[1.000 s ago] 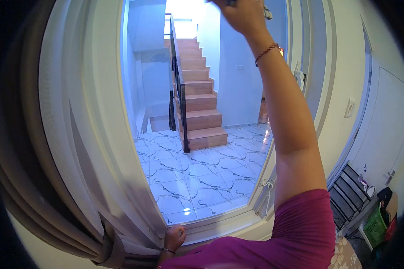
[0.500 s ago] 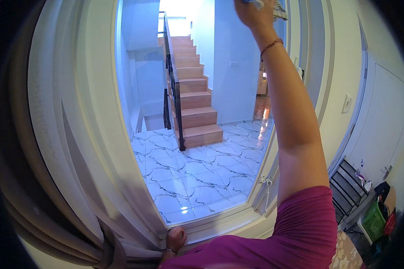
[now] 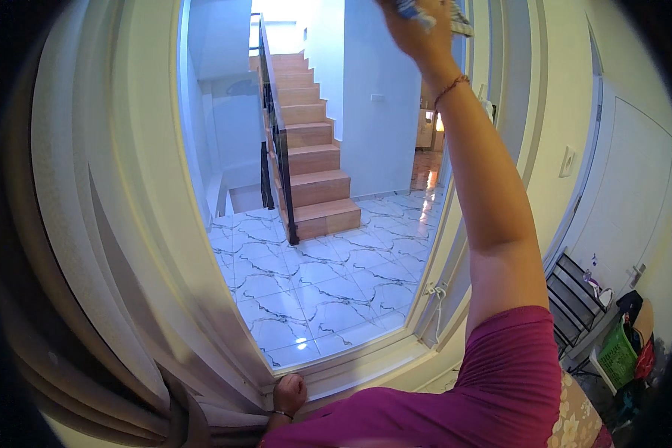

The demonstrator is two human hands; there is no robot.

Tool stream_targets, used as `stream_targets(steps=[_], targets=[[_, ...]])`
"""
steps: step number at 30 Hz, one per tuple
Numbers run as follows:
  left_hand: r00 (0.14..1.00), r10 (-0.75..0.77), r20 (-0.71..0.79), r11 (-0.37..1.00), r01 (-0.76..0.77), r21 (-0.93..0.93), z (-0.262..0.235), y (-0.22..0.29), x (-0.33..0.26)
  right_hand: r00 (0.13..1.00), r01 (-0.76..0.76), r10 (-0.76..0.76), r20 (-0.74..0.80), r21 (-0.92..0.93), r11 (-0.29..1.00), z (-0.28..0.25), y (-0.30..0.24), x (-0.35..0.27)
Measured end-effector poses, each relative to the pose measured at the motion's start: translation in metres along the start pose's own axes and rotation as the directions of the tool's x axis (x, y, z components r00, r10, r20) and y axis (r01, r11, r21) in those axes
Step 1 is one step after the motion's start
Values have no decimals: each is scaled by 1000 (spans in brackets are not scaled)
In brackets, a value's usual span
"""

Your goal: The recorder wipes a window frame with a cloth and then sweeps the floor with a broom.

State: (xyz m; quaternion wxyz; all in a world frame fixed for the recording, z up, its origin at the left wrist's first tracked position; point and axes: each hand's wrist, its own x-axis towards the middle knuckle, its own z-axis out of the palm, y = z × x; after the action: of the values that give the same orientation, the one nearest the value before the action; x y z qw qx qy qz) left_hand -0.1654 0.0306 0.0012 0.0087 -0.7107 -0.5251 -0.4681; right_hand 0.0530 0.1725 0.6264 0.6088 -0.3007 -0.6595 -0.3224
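I have the crumpled cloth (image 3: 462, 22), soft and patterned in blue and white, at the top edge of my feed, near the right side of the pale, smooth window frame (image 3: 351, 357); my right grip (image 3: 420, 37) is closed round it, though I cannot tell whether the fabric touches any surface. Down by the lower left corner, my left grip (image 3: 290, 393) is curled into a fist near the heavy, pleated curtain (image 3: 123, 373). Beyond the frame I see wood-toned stairs (image 3: 321, 183), a straight dark railing (image 3: 281, 153) and glossy, dark-veined tiles (image 3: 317, 272).
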Motion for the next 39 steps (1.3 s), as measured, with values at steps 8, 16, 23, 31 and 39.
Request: stream_targets(steps=[8,16,23,31,39], targets=[[999,-11,41,1000,10,30,-2,6,2,951,299,-303,-64,-69,952,11,15,-8],[999,-18,51,1000,17,24,-2,0,-2,892,313,-362,-269,-209,926,20,10,-28],[996,-3,84,1000,3,1,0,-1,-1,908,410,-416,-39,-114,905,3,37,-25],[998,2,57,1000,-3,16,-3,5,3,867,459,-498,-31,-343,820,30,32,-59],[999,17,42,1000,-17,1,1,1,1,914,340,-371,-162,-192,921,4,45,-45]])
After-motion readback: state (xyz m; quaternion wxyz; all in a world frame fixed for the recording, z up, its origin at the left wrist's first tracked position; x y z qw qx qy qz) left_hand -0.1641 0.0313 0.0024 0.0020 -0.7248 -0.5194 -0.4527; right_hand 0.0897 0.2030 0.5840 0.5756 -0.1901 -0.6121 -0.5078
